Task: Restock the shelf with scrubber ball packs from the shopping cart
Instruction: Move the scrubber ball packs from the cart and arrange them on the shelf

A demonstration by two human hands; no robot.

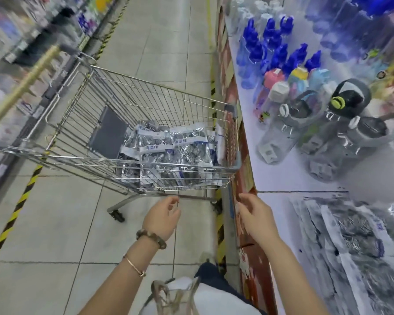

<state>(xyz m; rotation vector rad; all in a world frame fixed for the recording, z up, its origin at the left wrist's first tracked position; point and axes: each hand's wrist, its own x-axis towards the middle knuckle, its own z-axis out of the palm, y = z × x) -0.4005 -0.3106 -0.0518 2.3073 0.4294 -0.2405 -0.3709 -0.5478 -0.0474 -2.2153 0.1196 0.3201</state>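
As fingers point(245, 202) hover, scrubber packs point(187, 148) lie beyond, untouched.

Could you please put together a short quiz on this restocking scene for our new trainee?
1. True or false: the left hand and the right hand each hold a pack.
2. Where in the cart do the scrubber packs lie? A: at the far end. B: at the end nearest the hands. C: spread evenly.
3. Fill in: on the shelf, past the packs already laid there, stand rows of ___.
Key: 1 false, both hands are empty; 2 B; 3 bottles.
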